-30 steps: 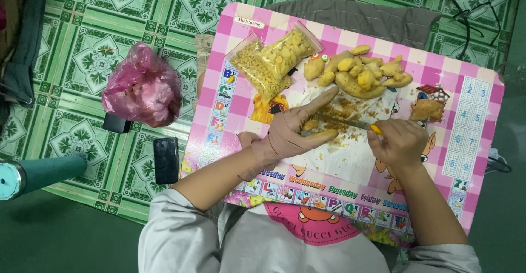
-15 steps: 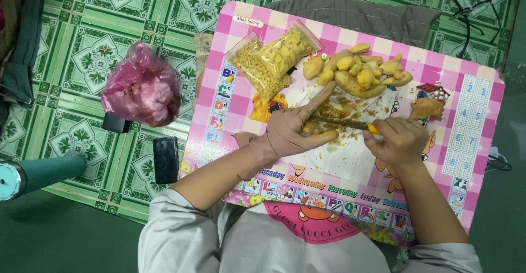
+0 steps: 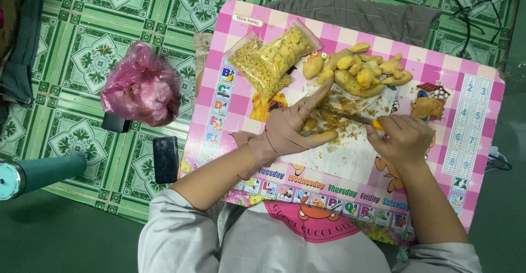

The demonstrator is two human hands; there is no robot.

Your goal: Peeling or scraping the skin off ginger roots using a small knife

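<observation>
Both hands (image 3: 350, 133) mid-board (image 3: 482, 141), perhaps on a knife (image 3: 350, 118), edges well apart.

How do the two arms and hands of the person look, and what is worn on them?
The left hand wears a thin, tight beige glove that ends just past the wrist, with a loose flap at its edge. The right hand is bare, with no glove; a thin ring seems to sit on one finger. Both forearms are bare. Light grey sleeves are pushed up near the elbows.
</observation>
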